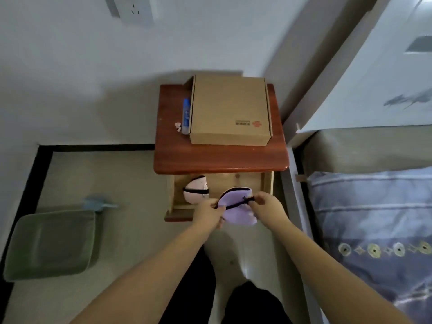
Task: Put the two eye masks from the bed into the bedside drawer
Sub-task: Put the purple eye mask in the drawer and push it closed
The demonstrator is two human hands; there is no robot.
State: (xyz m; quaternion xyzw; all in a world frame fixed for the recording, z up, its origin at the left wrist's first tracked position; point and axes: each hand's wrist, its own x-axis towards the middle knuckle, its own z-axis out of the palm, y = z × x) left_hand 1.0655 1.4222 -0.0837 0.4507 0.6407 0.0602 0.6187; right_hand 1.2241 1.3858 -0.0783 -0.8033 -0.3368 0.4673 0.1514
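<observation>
Left hand (208, 212) pinches the left edge of a folded lilac fabric eye mask (236, 208) where its black elastic strap (236, 204) meets it; right hand (265, 203) pinches the other end of the strap, fingers closed on it; strap runs taut between the two hands across the mask; mask is held over the front right of the open pale-wood bedside drawer (174, 195), overlapping the front edge, not lying inside. Second mask, pale pink with a black strap (196, 190), lies folded in the drawer's left part, partly under the cabinet top. Drawer belongs to a reddish-brown glossy wooden bedside cabinet (219, 157); on top sits a closed brown cardboard box (230, 109); a blue-and-white tube (186, 115) lies just left of the box, small white bits (178, 126) near its front end. Green square plastic bin (52, 244) on the floor well left of the cabinet; light-blue item behind it, too blurred to identify. Bed with blue-grey striped patterned bedding (374, 218) to the right, close beside the cabinet. White wall socket (134, 7) top left.
</observation>
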